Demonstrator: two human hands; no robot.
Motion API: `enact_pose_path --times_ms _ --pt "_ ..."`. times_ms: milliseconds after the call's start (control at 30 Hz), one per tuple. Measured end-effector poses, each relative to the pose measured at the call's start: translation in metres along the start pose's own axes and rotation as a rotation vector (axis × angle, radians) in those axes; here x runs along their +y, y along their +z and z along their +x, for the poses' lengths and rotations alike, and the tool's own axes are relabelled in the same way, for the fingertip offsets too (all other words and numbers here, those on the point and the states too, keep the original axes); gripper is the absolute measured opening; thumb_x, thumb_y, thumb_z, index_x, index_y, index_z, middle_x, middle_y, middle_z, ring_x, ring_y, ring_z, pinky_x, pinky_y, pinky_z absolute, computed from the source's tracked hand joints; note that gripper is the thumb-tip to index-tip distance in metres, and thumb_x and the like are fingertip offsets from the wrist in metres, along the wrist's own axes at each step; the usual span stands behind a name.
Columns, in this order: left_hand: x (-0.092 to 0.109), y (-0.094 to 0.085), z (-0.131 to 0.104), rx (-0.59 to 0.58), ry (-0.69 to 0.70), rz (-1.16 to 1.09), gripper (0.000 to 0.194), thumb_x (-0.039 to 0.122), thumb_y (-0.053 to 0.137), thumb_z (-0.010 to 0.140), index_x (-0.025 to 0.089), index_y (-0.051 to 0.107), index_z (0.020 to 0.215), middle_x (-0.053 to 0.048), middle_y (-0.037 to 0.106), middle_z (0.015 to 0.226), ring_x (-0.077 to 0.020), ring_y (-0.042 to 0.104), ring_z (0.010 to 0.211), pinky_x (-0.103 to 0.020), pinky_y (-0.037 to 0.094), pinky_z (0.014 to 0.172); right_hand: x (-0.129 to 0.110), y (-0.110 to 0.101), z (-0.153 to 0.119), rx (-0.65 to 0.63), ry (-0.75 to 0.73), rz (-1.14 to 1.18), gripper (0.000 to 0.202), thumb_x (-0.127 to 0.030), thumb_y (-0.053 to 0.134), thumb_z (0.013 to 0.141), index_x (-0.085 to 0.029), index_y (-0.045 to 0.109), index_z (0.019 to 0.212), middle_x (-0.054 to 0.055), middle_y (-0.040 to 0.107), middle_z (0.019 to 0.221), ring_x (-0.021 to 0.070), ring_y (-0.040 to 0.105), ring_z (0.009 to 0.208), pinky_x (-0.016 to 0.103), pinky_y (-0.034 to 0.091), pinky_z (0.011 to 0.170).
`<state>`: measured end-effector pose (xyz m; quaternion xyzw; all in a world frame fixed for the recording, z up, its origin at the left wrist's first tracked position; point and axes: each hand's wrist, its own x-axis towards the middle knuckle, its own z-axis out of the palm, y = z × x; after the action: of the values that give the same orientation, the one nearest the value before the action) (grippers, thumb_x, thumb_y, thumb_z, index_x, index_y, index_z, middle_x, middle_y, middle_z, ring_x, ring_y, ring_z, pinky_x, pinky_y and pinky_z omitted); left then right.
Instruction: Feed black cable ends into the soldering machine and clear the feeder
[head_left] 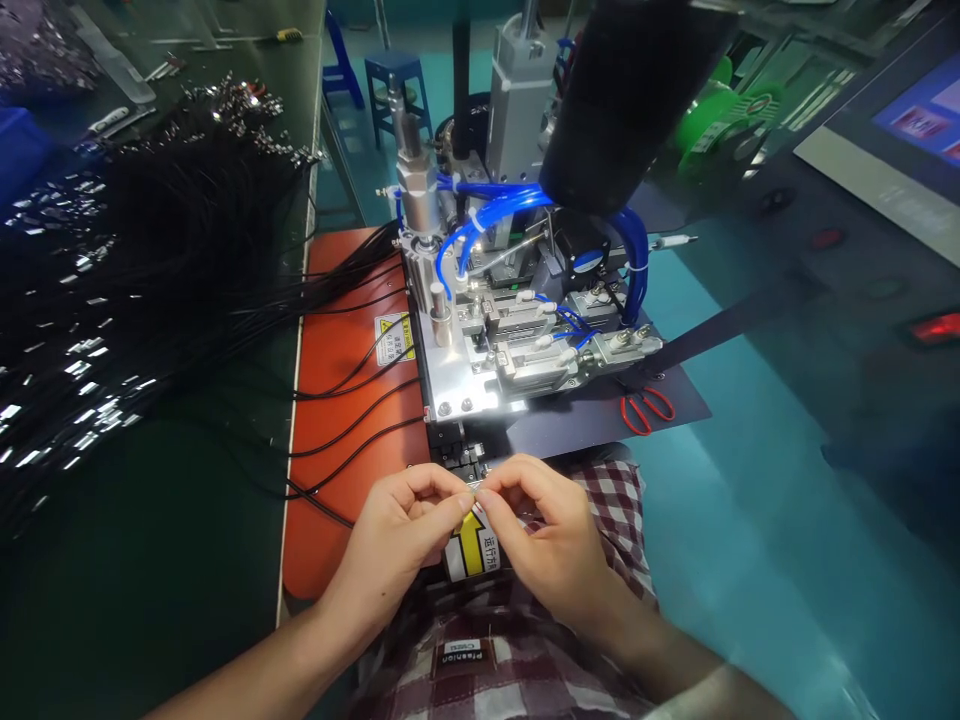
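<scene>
Both hands pinched over something tiny at the machine's front

From where I'm standing, the left hand and the right hand meet thumb to thumb, each pinching with thumb and forefinger. Between the tips is a small piece with a fleck of colour, perhaps a wire end (too fine for me to swear to). Both hands seem to grasp it, above the yellow arrow label and just before the machine.

I'd judge this to be a fine sorting or straightening step. The move at hand calls for a light, steady pinch and careful alignment of the fingertips.

Beyond the fingers, black cables run over the orange mat to the machine's side. Their other lengths join a heaped cable bundle on the dark table, metal ends glinting. As for containers, a blue bin sits at the table's far left, its contents unreadable from here; a clear bag behind it seems full of small shiny bits. Red-handled scissors lie right of the machine.
</scene>
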<state>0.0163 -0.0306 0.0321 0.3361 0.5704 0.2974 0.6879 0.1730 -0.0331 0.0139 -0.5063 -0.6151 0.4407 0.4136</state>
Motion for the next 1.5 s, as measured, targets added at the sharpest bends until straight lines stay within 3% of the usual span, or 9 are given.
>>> enact_pose_path --times_ms 67,267,533,600,667,733,867,1200,1500 --pt "-0.001 0.002 -0.002 0.022 0.035 -0.007 0.025 0.039 0.069 0.078 0.015 0.063 0.074 0.010 0.031 0.046 -0.0042 0.022 0.042 -0.020 0.017 0.042 0.000 0.002 -0.001 -0.003 0.031 0.037 0.014 -0.021 0.055 0.087 -0.019 0.056 0.074 -0.002 0.055 0.071 0.0104 0.049 0.062 0.024 0.039 0.058" --pt "-0.002 0.005 -0.004 0.022 0.208 -0.038 0.017 0.033 0.070 0.078 0.017 0.066 0.082 0.007 0.046 0.056 -0.0033 0.031 0.044 -0.016 0.023 0.040 0.000 0.006 0.000 -0.095 0.368 0.393 0.021 -0.035 0.054 0.088 -0.019 0.050 0.075 -0.009 0.038 0.054 0.0069 0.032 0.047 0.021 0.028 0.044" --pt "0.002 -0.001 0.003 -0.151 0.105 -0.054 0.019 0.034 0.066 0.081 0.017 0.058 0.079 0.010 0.036 0.051 -0.0035 0.024 0.043 -0.017 0.018 0.040 0.001 -0.001 0.003 -0.155 0.368 0.322 0.022 -0.035 0.052 0.088 -0.019 0.048 0.072 -0.008 0.036 0.054 0.0074 0.031 0.048 0.022 0.026 0.045" --pt "0.004 -0.002 0.003 -0.133 0.104 0.035 0.016 0.033 0.064 0.084 0.018 0.058 0.086 0.009 0.040 0.054 -0.0044 0.029 0.044 -0.017 0.021 0.041 0.003 -0.003 0.006 -0.163 0.369 0.311 0.022 -0.035 0.053 0.087 -0.019 0.049 0.073 -0.008 0.038 0.053 0.0076 0.033 0.047 0.022 0.027 0.045" --pt "0.006 -0.004 0.005 -0.049 0.215 0.224 0.013 0.030 0.060 0.086 0.021 0.058 0.095 0.006 0.051 0.066 -0.0063 0.041 0.050 -0.018 0.032 0.045 0.007 -0.007 0.014 -0.169 0.374 0.302 0.021 -0.035 0.054 0.086 -0.019 0.050 0.074 -0.008 0.040 0.052 0.0076 0.035 0.046 0.022 0.028 0.045" --pt "0.007 -0.007 0.009 0.044 0.433 0.488 0.008 0.023 0.057 0.088 0.022 0.059 0.096 0.002 0.057 0.081 -0.0093 0.053 0.066 -0.021 0.042 0.058 0.012 -0.010 0.023 -0.172 0.389 0.301 0.021 -0.035 0.056 0.085 -0.018 0.051 0.074 -0.008 0.042 0.052 0.0076 0.037 0.046 0.021 0.029 0.045" --pt "0.002 -0.017 0.023 0.110 0.778 0.836 0.016 0.012 0.049 0.091 0.019 0.063 0.094 -0.001 0.056 0.084 -0.0116 0.058 0.080 -0.022 0.046 0.071 0.025 -0.012 0.040 -0.183 0.426 0.288 0.021 -0.036 0.058 0.081 -0.018 0.052 0.072 -0.008 0.044 0.050 0.0077 0.039 0.045 0.021 0.029 0.045" --pt "-0.008 -0.026 0.038 0.052 0.932 1.068 0.030 0.007 0.045 0.090 0.017 0.062 0.112 -0.006 0.060 0.090 -0.0159 0.061 0.079 -0.025 0.051 0.068 0.033 -0.012 0.046 -0.203 0.452 0.261 0.023 -0.039 0.058 0.081 -0.018 0.053 0.070 -0.007 0.046 0.049 0.0091 0.041 0.045 0.023 0.032 0.047" --pt "-0.008 -0.027 0.039 0.107 1.086 1.199 0.028 0.005 0.046 0.088 0.010 0.063 0.110 -0.010 0.064 0.090 -0.0228 0.061 0.075 -0.035 0.053 0.063 0.033 -0.014 0.048 -0.212 0.473 0.242 0.022 -0.038 0.058 0.080 -0.018 0.053 0.071 -0.007 0.046 0.048 0.0090 0.042 0.044 0.023 0.033 0.046"
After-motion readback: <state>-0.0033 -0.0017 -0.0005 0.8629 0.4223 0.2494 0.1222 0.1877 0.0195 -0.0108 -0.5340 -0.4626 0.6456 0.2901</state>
